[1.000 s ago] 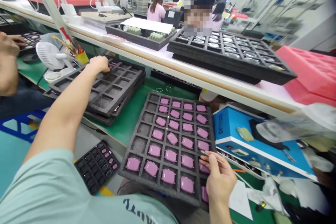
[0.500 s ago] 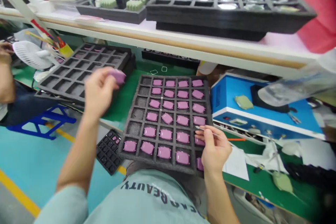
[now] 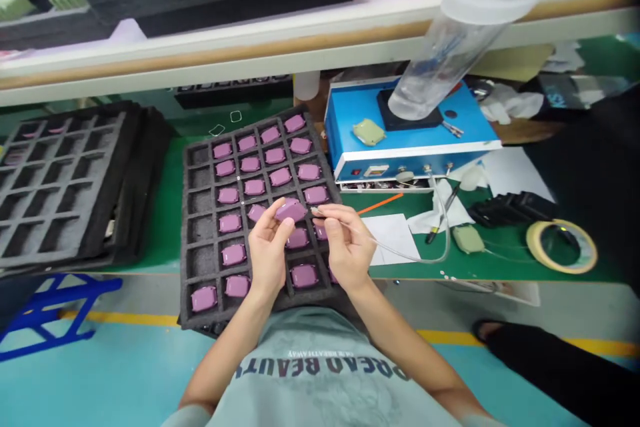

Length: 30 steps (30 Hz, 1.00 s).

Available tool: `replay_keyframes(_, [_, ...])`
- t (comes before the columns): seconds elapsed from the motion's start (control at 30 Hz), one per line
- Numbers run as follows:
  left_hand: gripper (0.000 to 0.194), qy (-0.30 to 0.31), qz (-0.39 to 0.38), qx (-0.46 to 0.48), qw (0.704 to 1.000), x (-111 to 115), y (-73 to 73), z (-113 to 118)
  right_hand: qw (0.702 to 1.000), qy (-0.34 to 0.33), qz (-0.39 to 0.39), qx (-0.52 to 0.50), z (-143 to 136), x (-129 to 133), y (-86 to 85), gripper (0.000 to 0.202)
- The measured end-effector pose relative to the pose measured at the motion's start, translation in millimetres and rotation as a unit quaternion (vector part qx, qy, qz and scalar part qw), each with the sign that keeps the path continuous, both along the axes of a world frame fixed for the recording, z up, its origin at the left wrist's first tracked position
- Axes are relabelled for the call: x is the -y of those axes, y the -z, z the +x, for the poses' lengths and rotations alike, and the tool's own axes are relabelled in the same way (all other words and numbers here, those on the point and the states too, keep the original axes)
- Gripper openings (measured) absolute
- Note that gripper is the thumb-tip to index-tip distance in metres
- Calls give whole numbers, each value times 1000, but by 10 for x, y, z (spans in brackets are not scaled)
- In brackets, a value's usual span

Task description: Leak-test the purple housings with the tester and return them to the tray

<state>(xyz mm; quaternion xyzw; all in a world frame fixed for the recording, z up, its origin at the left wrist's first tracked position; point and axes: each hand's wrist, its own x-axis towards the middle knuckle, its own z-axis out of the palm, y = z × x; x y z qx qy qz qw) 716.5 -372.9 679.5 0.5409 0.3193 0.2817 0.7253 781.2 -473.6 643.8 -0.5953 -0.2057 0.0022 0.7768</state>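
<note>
My left hand (image 3: 267,247) pinches a purple watch-shaped case (image 3: 290,209) between thumb and fingertips, above a grey foam tray (image 3: 201,204). Close on its right, my right hand (image 3: 347,240) is closed on the end of a thin clear tube (image 3: 395,253), gripped like a pen, with its tip beside the case. I cannot tell whether the tip touches it. Rows of similar purple cases (image 3: 234,254) lie in the tray's compartments; most of the left column is bare foam, with a case in its nearest compartment. Both hands hide part of the tray.
The tube runs to a blue box-shaped machine (image 3: 415,153), which carries a green case (image 3: 369,132) and a clear cylinder (image 3: 440,53). Stacked foam trays (image 3: 45,193) stand at left. A shelf edge (image 3: 250,57) crosses overhead. Yellow tape (image 3: 563,247) lies at right.
My left hand has brought the purple case from the left tray stack to above the middle tray. My right hand has come close to it with the tube's tip. The view has swung right.
</note>
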Motion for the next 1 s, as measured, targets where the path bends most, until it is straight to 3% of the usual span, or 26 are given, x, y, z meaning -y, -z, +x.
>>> replay_keyframes(0.37, [38, 22, -16, -24, 999, 39, 154, -25, 1000, -5, 4, -2, 15, 3, -41, 13])
replay_keyframes(1.0, [36, 28, -13, -37, 999, 34, 158, -17, 999, 1, -45, -4, 37, 8, -43, 13])
